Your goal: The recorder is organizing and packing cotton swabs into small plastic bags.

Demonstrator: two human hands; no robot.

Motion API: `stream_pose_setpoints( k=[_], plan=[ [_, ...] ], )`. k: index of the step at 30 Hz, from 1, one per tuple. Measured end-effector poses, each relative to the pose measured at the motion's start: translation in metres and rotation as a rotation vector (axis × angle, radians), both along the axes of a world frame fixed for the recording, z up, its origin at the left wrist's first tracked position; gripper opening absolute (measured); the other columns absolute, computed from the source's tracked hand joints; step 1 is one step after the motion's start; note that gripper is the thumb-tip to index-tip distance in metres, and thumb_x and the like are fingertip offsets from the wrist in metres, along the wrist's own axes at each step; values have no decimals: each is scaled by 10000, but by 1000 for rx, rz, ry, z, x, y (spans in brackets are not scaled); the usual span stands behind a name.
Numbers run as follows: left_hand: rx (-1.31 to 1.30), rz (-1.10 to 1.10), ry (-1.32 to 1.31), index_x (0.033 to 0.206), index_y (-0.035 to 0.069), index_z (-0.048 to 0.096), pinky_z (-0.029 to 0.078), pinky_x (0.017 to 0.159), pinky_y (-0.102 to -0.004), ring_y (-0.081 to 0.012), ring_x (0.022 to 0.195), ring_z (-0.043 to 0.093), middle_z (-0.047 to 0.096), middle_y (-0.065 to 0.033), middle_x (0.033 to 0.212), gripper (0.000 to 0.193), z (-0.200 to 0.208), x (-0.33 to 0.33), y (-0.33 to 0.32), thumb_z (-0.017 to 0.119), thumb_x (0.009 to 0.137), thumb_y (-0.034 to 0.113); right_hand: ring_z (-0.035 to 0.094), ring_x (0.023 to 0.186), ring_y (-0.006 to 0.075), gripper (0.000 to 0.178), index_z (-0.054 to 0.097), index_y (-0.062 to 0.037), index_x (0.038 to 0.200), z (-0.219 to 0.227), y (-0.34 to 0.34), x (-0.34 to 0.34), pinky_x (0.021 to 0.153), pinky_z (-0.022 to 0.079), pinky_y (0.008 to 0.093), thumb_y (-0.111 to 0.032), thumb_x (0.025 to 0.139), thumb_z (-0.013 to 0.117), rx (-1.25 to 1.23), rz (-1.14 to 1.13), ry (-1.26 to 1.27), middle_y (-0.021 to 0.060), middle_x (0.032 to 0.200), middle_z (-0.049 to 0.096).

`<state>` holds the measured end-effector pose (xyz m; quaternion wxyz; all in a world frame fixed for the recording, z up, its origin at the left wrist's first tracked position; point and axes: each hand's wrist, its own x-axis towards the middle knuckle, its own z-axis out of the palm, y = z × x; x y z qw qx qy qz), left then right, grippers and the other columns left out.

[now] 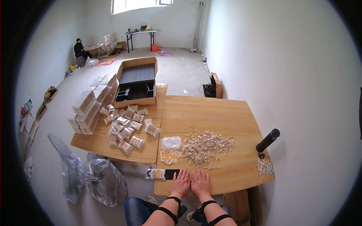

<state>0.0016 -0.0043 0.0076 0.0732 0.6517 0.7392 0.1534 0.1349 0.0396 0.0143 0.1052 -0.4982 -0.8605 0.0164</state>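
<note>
Side by side at the near edge of the wooden table, my left hand (181, 183) and my right hand (201, 184) lie flat with fingers stretched forward. Whatever may be beneath the palms is hidden. A black flat strip (171, 174) touches the left fingers. At its left end lies a clear bag of cotton swabs (155, 173) with a small printed card inside. Beyond my hands spreads a loose heap of cotton swabs (207, 146). Left of the heap are a stack of clear empty bags (171, 142) and scattered yellow-and-white cards (169, 156).
Filled swab packets (126, 133) cover the left table, with stacked packs (86, 109) and an open cardboard box (135, 88) behind. A black cylinder (268, 140) stands by more swabs (263, 167) at right. Grey plastic bags (105, 180) sit lower left. Another person (79, 49) sits far back.
</note>
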Motion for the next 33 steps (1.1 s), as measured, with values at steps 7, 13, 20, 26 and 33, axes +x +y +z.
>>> stream_pose_setpoints(
  k=[7,13,20,26,33],
  plan=[
    [54,0,43,1510,98,469,165,1242,-494,-228,1513,316,403,-65,1612,549,1,-1,-1,403,1050,391,386,1458,337,547,483,-129,1495,9,3,-2,1204,228,582,-365,1001,484,-70,29,43,175,1554,445],
    [150,-6,19,1480,70,497,196,1230,-498,-240,1488,364,453,-96,1574,535,6,-1,4,451,1038,368,382,1460,317,533,487,-145,1495,8,8,-2,1207,229,565,-380,1017,465,-17,19,4,145,1559,448],
    [359,17,-340,1411,38,543,342,1179,-452,-294,1411,470,547,-143,1469,426,8,-9,-4,551,1016,197,324,1497,305,546,442,-153,1528,4,6,1,1228,185,558,-385,1033,433,-49,14,-18,141,1596,394],
    [624,244,-711,1198,-8,635,442,1071,-462,-384,1220,589,646,-203,1257,254,27,-49,-12,608,953,55,303,1510,306,557,410,-148,1548,12,3,6,1235,179,543,-356,1032,457,-71,8,-63,150,1603,381],
    [516,472,-142,1067,22,580,449,945,-479,-377,1077,560,604,-173,1091,211,16,-144,-1,614,973,207,301,1510,323,572,399,-127,1552,9,5,4,1233,179,546,-339,1025,469,-37,38,-61,163,1598,386]
  ],
)
